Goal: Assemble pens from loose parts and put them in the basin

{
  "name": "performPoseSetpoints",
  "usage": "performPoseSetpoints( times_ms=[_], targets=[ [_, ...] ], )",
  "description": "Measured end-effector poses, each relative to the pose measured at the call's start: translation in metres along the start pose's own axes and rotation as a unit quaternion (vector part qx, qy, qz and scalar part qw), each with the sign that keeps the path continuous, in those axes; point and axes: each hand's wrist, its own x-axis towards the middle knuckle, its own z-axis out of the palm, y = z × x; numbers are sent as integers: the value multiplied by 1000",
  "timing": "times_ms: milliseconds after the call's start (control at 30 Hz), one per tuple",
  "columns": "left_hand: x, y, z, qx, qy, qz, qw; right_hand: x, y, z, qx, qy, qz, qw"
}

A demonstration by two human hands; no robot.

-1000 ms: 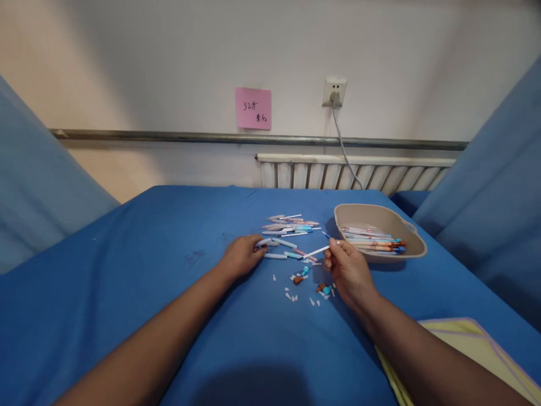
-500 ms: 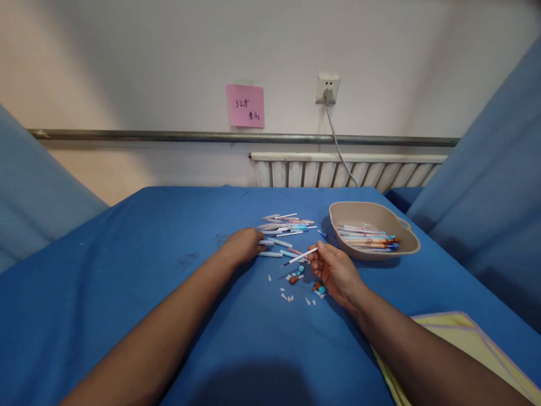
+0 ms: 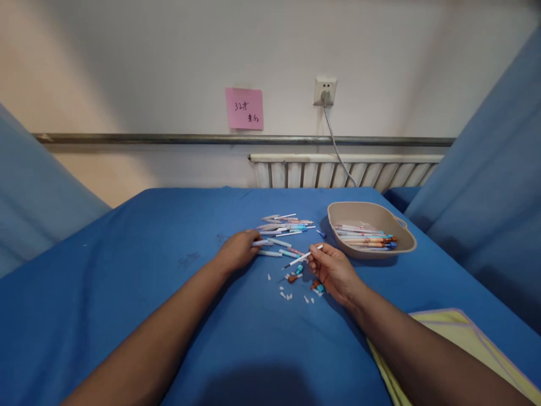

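Note:
My right hand [image 3: 335, 272] pinches a thin white pen refill [image 3: 299, 259], its dark tip pointing down and left. My left hand [image 3: 236, 249] is closed round a pale lilac pen barrel [image 3: 264, 243], whose right end sticks out past the fingers. Beside it lie a pale pen barrel [image 3: 271, 254] and a turquoise-and-pink one [image 3: 289, 254]. Behind the hands is a loose pile of pen parts [image 3: 282, 227]. Just below the refill lie small white cone tips [image 3: 283, 295], brown pieces [image 3: 292, 278] and turquoise pieces [image 3: 300, 269].
At the right, a beige basket [image 3: 406, 243] holds several pens [image 3: 367, 243]. A folded yellow cloth [image 3: 448, 332] lies under my right forearm. Blue cloth [image 3: 127, 316] covers the table. Behind are a radiator [image 3: 304, 169], a metal rail [image 3: 177, 138] and a plugged-in cord [image 3: 333, 141].
The refill's upper end now sticks out further above my right fingers. More of the lilac barrel shows beside my left fingers. The view has shifted slightly.

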Motion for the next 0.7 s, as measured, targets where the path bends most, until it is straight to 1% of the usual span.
performPoseSetpoints(
  times_ms=[67, 133, 200, 267, 333, 400, 467, 533, 700],
  targets=[
    [-6, 2, 0, -106, 17, -27, 994, 0, -1, 0, -4, 10, -5, 1000],
    [-15, 10, 1, -240, 19, -54, 969, 0, -2, 0, -13, 19, -15, 1000],
    [-28, 21, 5, -375, 1, -86, 923, -1, -4, 2, -28, 22, -29, 999],
    [-43, 34, 10, -468, -34, -134, 873, -3, -4, 3, -44, 15, -44, 998],
    [-55, 44, 14, -533, -66, -164, 827, -5, -4, 3, -58, 4, -59, 997],
    [-63, 50, 16, -571, -80, -183, 796, -8, -4, 4, -70, -3, -75, 995],
    [-65, 52, 17, -590, -87, -192, 780, -10, -4, 4, -86, -5, -89, 992],
    [-65, 52, 17, -598, -92, -192, 773, -12, -4, 4, -100, -1, -105, 989],
    [-61, 50, 17, -595, -99, -188, 775, -13, -4, 4, -134, 8, -127, 983]
  ],
)
